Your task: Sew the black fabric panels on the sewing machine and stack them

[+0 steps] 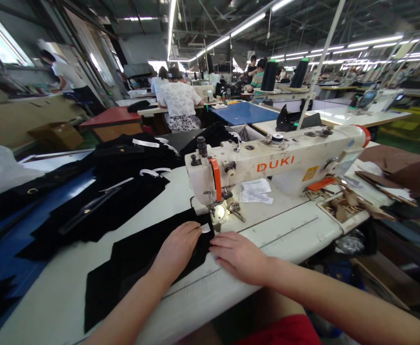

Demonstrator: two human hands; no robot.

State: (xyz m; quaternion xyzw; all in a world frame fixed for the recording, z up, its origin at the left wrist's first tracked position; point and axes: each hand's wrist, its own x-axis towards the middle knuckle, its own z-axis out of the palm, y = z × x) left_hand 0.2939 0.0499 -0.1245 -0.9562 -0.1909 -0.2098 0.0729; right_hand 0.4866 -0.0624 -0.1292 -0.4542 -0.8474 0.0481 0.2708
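Note:
A black fabric piece (141, 251) lies on the sewing machine's white bed, its right end just in front of the needle area. My left hand (177, 249) rests on this fabric, its fingers closed at a small white label (205, 228) whose free end sticks out past the fingertips. At the fabric's right edge is my right hand (242, 258), fingers together and closed on that edge; the thumb sits lower, near the table. The white sewing machine (242, 165), with an orange thread-lever guard (215, 179), stands right beyond both hands. A lit needle plate (217, 213) shows under its head.
Stacked black fabric pieces (112, 201) with white strips lie at the left, partly over a blue surface. White paper slips (256, 190) rest under the machine arm. A tray of small parts (344, 208) is at the right. Co-workers (181, 98) sit farther back.

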